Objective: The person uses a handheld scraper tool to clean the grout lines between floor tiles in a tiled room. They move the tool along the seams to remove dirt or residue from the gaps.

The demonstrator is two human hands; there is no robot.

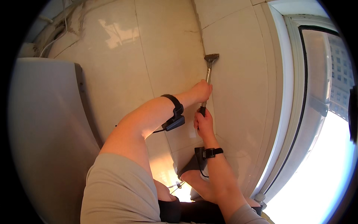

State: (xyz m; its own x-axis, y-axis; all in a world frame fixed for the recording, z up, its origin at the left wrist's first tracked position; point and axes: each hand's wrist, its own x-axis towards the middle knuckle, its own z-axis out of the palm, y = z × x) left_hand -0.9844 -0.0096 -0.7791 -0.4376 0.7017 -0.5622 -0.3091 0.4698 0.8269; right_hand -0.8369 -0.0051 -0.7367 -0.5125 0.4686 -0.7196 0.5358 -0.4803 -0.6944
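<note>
Both my hands grip one long-handled scraper with a metal shaft and a black grip. My left hand is wrapped around the shaft below the head. Lower down, my right hand closes on the black end of the handle. The scraper's wide head looks dirty and lies against the beige tiled wall, close to the corner seam. Whether its blade presses on the tile cannot be told. Each of my wrists or forearms carries a black strap with a small device.
A large grey appliance casing stands at left, with a white cable above it. Glazed tiles stretch beyond my left arm. At right is a window frame with bright daylight outside. My foot in a dark shoe is below my hands.
</note>
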